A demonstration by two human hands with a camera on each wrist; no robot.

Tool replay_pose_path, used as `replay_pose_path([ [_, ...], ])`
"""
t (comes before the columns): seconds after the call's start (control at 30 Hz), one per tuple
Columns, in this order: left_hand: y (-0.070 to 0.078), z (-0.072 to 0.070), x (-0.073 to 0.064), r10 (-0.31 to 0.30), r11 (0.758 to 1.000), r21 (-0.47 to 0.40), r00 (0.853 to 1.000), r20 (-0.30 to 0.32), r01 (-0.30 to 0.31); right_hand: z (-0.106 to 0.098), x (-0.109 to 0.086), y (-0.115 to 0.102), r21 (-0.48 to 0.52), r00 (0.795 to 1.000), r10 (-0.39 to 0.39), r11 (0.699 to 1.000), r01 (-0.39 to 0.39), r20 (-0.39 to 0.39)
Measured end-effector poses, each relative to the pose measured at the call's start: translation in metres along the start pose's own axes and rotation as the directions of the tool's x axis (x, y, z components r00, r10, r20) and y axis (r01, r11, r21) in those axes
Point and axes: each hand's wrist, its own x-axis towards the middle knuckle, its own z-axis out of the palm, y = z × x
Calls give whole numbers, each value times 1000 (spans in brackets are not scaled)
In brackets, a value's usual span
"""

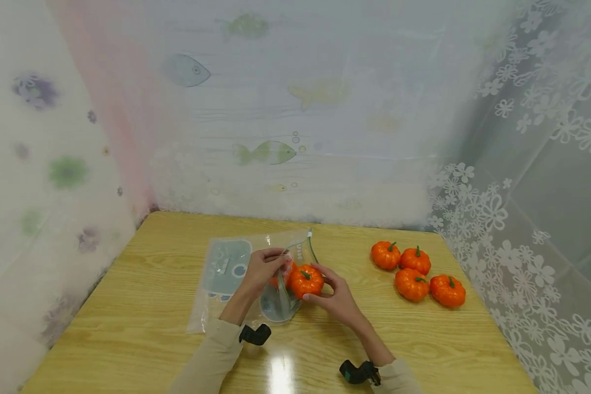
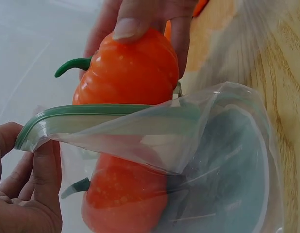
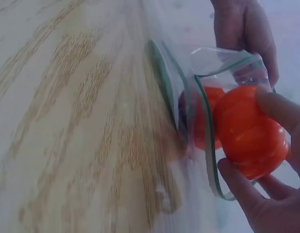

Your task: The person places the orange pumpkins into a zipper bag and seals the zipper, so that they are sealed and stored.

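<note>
A clear zip bag (image 1: 225, 268) with green closure strips and a blue printed pattern lies on the table. My left hand (image 1: 264, 272) pinches the edge of its mouth, and the green strip (image 2: 82, 110) stands raised and parted. Behind the film sits one small orange pumpkin (image 2: 125, 196) with a green stem. Right at the mouth is another orange pumpkin (image 1: 306, 281), which my right hand (image 1: 336, 294) grips between thumb and fingers. In the right wrist view this held pumpkin (image 3: 249, 131) overlaps the bag's opening, with the pumpkin inside just behind it.
Several more orange pumpkins (image 1: 413, 278) stand grouped on the right side of the wooden table (image 1: 177, 230). A pale curtain with fish prints (image 1: 295, 109) hangs behind the table. A flower-patterned sheet (image 1: 502, 246) borders the right edge.
</note>
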Motion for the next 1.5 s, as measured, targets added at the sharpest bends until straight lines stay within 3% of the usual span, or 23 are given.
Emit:
replay_pose_path([
  [0.33,1,-1,-1,3,1000,5,1000,2,-3,10,3,-1,-16,996,3,1000,-5,-87],
  [0.6,0,-2,1,12,1000,4,999,29,-12,16,3,0,-103,999,-38,994,36,-15],
  [0.9,-1,-2,1,11,1000,1,999,45,-11,22,5,-1,-101,998,-43,994,38,-48],
  [1.23,0,-3,-1,1,1000,-4,999,34,-1,28,7,-2,-167,996,14,986,-29,-88],
  [1.5,-1,-3,-1,3,1000,-19,999,46,-3,26,6,0,-130,993,24,991,-39,-114],
])
